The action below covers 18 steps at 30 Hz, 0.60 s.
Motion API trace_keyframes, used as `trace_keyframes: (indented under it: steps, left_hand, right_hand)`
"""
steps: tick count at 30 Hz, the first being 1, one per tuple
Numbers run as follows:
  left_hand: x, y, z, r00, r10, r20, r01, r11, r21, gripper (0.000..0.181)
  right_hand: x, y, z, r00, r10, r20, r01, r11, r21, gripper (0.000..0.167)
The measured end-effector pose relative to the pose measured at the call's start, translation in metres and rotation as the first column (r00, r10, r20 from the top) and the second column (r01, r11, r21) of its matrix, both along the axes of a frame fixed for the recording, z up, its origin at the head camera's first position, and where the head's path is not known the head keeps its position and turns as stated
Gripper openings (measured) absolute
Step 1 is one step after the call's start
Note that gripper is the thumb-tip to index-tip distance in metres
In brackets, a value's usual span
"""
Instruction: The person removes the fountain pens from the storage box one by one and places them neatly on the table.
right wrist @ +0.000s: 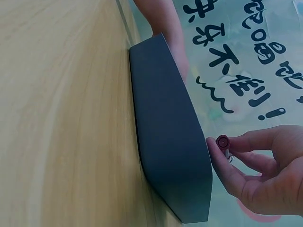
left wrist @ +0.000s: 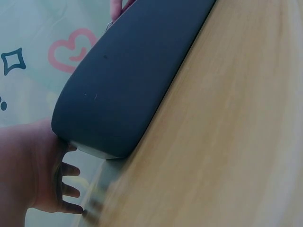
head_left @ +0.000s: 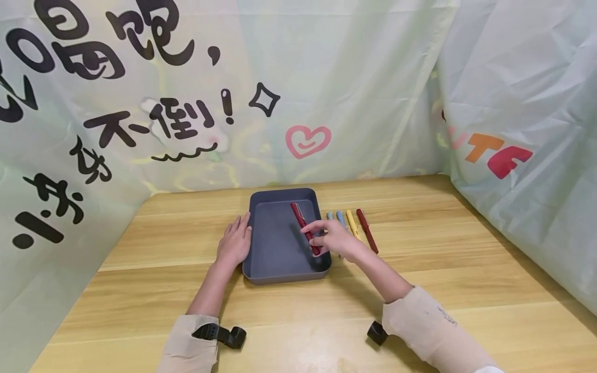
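A dark red pen (head_left: 297,211) with a metal clip is pinched between the thumb and fingers of my right hand (head_left: 335,239), above the right side of a dark grey rectangular tray (head_left: 275,228). In the right wrist view the pen's round end (right wrist: 223,141) points at the camera, just above the tray wall (right wrist: 170,132). Against the tray's left side rests my left hand (head_left: 235,242), its fingers extended. The left wrist view shows that hand (left wrist: 35,165) at the tray's outer wall (left wrist: 109,85), with part of the palm hidden behind it.
Right of the tray, several pens lie side by side on the wooden table (head_left: 420,248): a blue pen (head_left: 341,218), a yellow pen (head_left: 352,224), a second dark red pen (head_left: 367,230) and a light blue one, partly covered by my right hand. Printed cloth (head_left: 373,93) hangs behind.
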<state>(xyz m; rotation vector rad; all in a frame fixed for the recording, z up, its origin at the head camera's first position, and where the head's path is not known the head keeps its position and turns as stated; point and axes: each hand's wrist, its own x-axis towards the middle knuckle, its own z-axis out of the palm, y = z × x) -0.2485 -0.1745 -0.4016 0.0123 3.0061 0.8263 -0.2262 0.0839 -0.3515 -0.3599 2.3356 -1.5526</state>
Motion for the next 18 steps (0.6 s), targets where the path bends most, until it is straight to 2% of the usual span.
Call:
trace_keyframes:
  steps: [11,18]
  left_hand:
    - [0.000,0.000,-0.001,1.000,0.000,0.006,0.000,1.000,0.003,0.049]
    - [0.000,0.000,-0.001,1.000,-0.002,0.000,0.002,1.000,0.003,0.049]
  right_hand:
    - [0.002,0.015,0.003,1.000,-0.002,-0.021,0.002,0.999,0.035,0.030]
    - [0.001,0.027,0.005,1.000,-0.017,-0.014,0.017,1.000,-0.003,0.029]
